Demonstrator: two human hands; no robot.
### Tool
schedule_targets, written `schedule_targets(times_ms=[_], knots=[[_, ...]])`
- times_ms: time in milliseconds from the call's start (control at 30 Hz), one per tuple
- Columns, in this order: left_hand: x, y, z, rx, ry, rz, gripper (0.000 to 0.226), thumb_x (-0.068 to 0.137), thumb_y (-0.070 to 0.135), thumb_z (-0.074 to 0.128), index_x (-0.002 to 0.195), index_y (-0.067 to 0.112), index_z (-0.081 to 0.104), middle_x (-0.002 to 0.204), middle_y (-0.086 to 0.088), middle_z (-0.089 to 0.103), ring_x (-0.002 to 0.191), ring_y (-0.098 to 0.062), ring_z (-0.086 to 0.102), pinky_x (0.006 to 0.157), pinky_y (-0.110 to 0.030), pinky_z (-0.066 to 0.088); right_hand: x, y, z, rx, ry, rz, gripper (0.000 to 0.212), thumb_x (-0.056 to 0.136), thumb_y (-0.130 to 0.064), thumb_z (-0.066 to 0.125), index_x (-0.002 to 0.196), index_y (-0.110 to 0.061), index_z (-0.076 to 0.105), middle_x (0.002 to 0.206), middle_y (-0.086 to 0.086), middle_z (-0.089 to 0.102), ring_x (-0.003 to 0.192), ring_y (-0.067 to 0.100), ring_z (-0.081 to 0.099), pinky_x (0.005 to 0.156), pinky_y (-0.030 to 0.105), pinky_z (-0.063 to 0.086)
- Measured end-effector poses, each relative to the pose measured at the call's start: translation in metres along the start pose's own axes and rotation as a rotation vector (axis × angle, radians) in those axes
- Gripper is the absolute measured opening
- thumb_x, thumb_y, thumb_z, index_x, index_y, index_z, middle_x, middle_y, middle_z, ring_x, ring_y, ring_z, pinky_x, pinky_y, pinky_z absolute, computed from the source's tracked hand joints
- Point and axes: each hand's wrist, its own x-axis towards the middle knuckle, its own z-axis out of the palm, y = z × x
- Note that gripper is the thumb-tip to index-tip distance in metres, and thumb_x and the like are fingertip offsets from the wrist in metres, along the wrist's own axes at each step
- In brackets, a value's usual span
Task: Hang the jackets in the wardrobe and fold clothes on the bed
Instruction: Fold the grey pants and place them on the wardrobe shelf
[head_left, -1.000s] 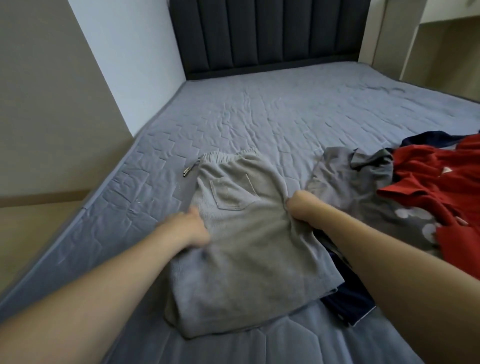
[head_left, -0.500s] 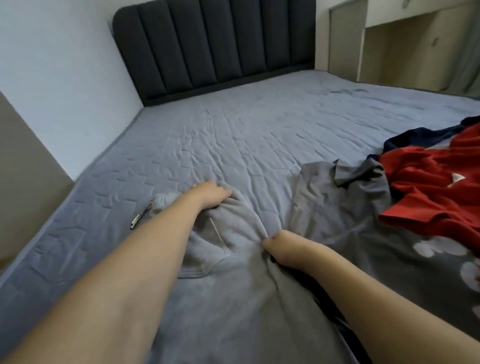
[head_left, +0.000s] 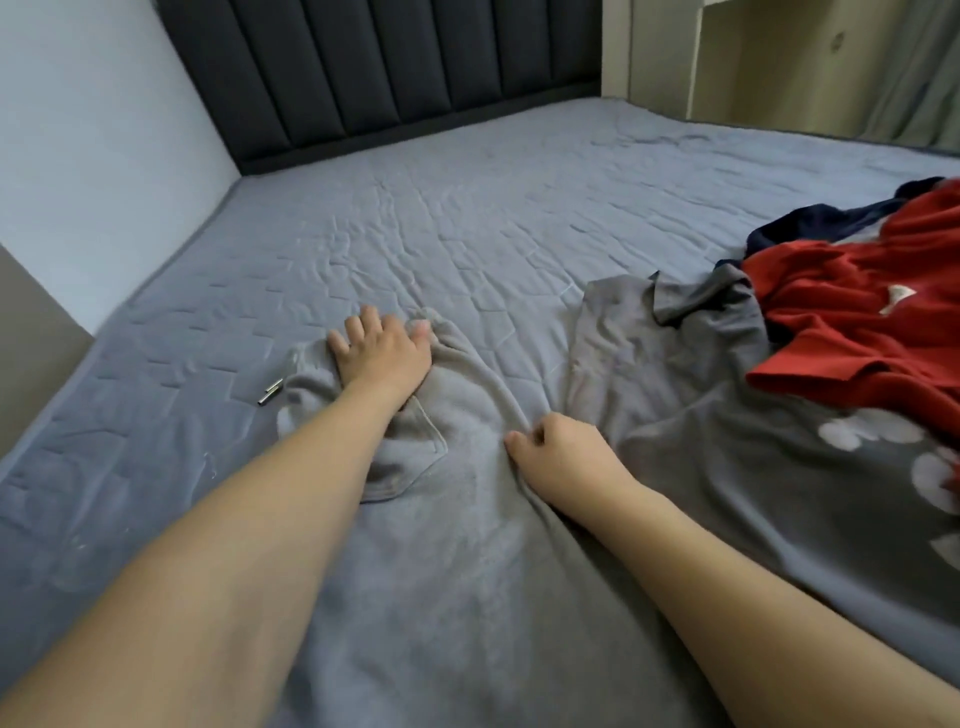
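Bare bed (head_left: 519, 218) ahead, clothes pile (head_left: 810, 332) crowding right, wall (head_left: 78, 156) left

We see two bare forearms, no sleeves, ending in the left hand (head_left: 382, 353) and right hand (head_left: 563, 457). No rings or wristwear show.

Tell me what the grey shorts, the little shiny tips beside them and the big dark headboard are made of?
Grey shorts: probably a soft knitted cotton; matte, slightly fuzzy, wrinkling under the left hand. Shiny tips: probably metal drawstring ends; small silvery cylinders that catch light. Headboard: padded upholstery in vertical panels; dark and matte, fabric or faux leather, hard to tell.
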Motion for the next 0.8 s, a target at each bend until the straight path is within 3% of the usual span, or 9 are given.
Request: schedule_targets(times_ms=[67, 133, 200, 267, 433, 533, 633, 733, 800], knots=[[-0.01, -0.02, -0.01, 0.014, -0.077, 0.041, 0.057, 0.093, 0.048, 0.027, 0.128, 0.012, 0.053, 0.138, -0.009, 0.035, 0.125, -0.032, 0.03, 0.107, -0.052, 0.019, -0.013, -0.003, -0.005, -0.07, -0.014, 0.006, 0.04, 0.088, -0.055, 0.047, 0.096, -0.015, 0.051, 0.086, -0.004, 0.053, 0.072, 0.013, 0.05, 0.055, 0.028, 0.035], [-0.017, -0.032, -0.03, -0.046, -0.122, 0.022, 0.045, 0.092, 0.047, 0.036, 0.12, 0.018, 0.055, 0.135, -0.007, 0.033, 0.122, -0.031, 0.03, 0.105, -0.049, 0.021, -0.032, -0.005, -0.007, -0.169, -0.027, -0.01, 0.046, 0.088, -0.057, 0.046, 0.106, -0.015, 0.049, 0.1, 0.001, 0.055, 0.088, 0.022, 0.054, 0.07, 0.033, 0.041], [-0.018, -0.034, -0.059, -0.074, -0.002, 0.042, 0.034, 0.093, 0.044, 0.044, 0.112, 0.019, 0.057, 0.132, -0.01, 0.035, 0.118, -0.034, 0.033, 0.1, -0.047, 0.025, -0.049, -0.009, -0.01, -0.221, -0.055, -0.011, 0.05, 0.091, -0.056, 0.044, 0.114, -0.012, 0.049, 0.118, 0.008, 0.051, 0.106, 0.027, 0.052, 0.086, 0.035, 0.042], [-0.012, -0.024, -0.088, -0.073, 0.161, 0.063, 0.03, 0.096, 0.04, 0.048, 0.111, 0.017, 0.059, 0.127, -0.014, 0.042, 0.113, -0.037, 0.043, 0.095, -0.045, 0.033, -0.062, -0.013, -0.016, -0.26, -0.108, 0.014, 0.054, 0.092, -0.056, 0.042, 0.118, -0.01, 0.049, 0.124, 0.011, 0.046, 0.112, 0.029, 0.05, 0.093, 0.035, 0.04], [-0.004, 0.021, -0.094, -0.352, 0.134, -0.05, 0.024, 0.099, 0.03, 0.049, 0.109, 0.01, 0.057, 0.129, -0.017, 0.037, 0.105, -0.039, 0.052, 0.086, -0.046, 0.042, -0.08, -0.008, -0.025, -0.245, -0.163, 0.063, 0.042, 0.091, -0.055, 0.044, 0.106, -0.016, 0.039, 0.12, 0.008, 0.053, 0.091, 0.023, 0.05, 0.073, 0.033, 0.04], [-0.009, 0.033, -0.067, -0.436, -0.009, -0.01, 0.031, 0.096, 0.022, 0.052, 0.124, 0.012, 0.044, 0.135, -0.018, 0.026, 0.113, -0.04, 0.047, 0.096, -0.045, 0.039, -0.084, 0.0, -0.022, -0.248, -0.14, 0.104, 0.054, 0.089, -0.059, 0.047, 0.114, -0.012, 0.043, 0.111, 0.005, 0.057, 0.095, 0.024, 0.055, 0.072, 0.032, 0.04], [-0.036, 0.025, -0.043, -0.474, -0.121, 0.097, 0.04, 0.094, 0.022, 0.051, 0.128, 0.009, 0.034, 0.14, -0.019, 0.024, 0.128, -0.037, 0.036, 0.109, -0.043, 0.031, -0.085, 0.001, -0.028, -0.298, -0.227, 0.123, 0.062, 0.088, -0.065, 0.044, 0.116, -0.01, 0.054, 0.081, -0.005, 0.05, 0.078, 0.017, 0.052, 0.062, 0.028, 0.038], [-0.098, -0.012, -0.029, -0.267, -0.088, 0.326, 0.049, 0.097, 0.041, 0.038, 0.138, 0.013, 0.039, 0.15, -0.015, 0.024, 0.136, -0.033, 0.032, 0.112, -0.047, 0.023, -0.088, 0.005, -0.039, -0.223, -0.42, 0.23, 0.071, 0.076, -0.076, 0.051, 0.113, -0.016, 0.059, 0.082, -0.008, 0.051, 0.082, 0.015, 0.054, 0.072, 0.029, 0.041], [-0.145, -0.046, -0.03, -0.035, -0.207, 0.464, 0.068, 0.092, 0.057, 0.011, 0.148, 0.021, 0.027, 0.159, -0.006, 0.013, 0.145, -0.025, 0.019, 0.115, -0.05, 0.017, -0.09, 0.006, -0.046, -0.117, -0.481, 0.299, 0.066, 0.067, -0.077, 0.063, 0.098, -0.017, 0.062, 0.088, -0.007, 0.058, 0.085, 0.014, 0.057, 0.07, 0.028, 0.043]])
